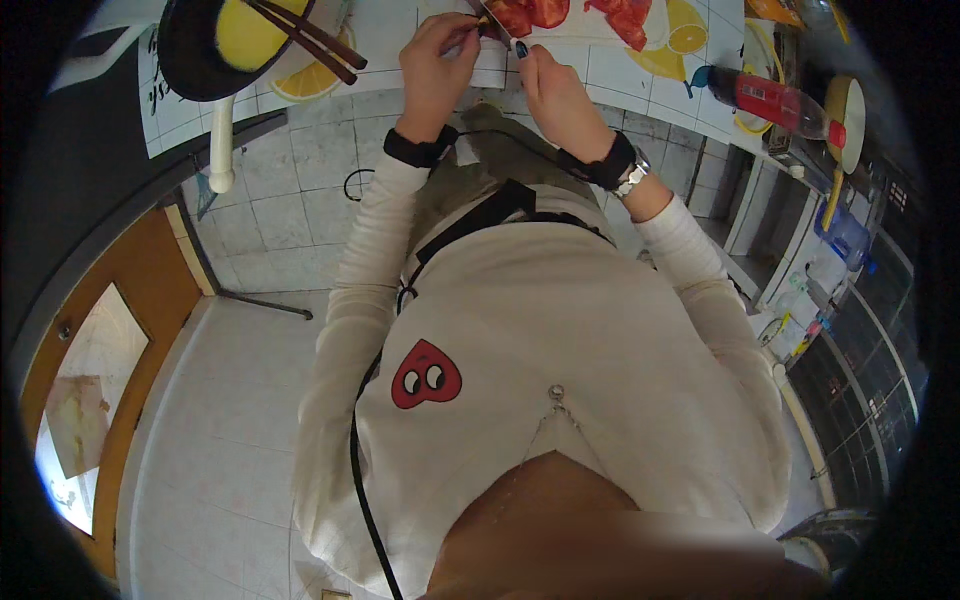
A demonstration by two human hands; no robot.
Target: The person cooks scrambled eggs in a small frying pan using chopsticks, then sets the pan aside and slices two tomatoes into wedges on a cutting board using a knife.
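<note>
At the counter's near edge, my right hand (560, 98) is closed around the handle of a knife (499, 24). Its blade slants up and left against the tomato. My left hand (438, 68) pinches a small piece of tomato (481, 24) beside the blade; the fingertips partly hide it. Cut red tomato pieces (545, 10) lie just past the knife, with more tomato wedges (628, 22) to the right. They rest on a white cutting board (590, 36), whose far part is cut off by the picture's upper edge. Both wrists wear black bands.
Left of my hands stands a dark pan (185, 60) with yellow liquid, brown chopsticks (310, 38) across its rim and a white handle (222, 145) jutting past the counter. To the right are a red-labelled bottle (770, 102) and a round yellowish pan (848, 120). A black cable (358, 450) runs down my front.
</note>
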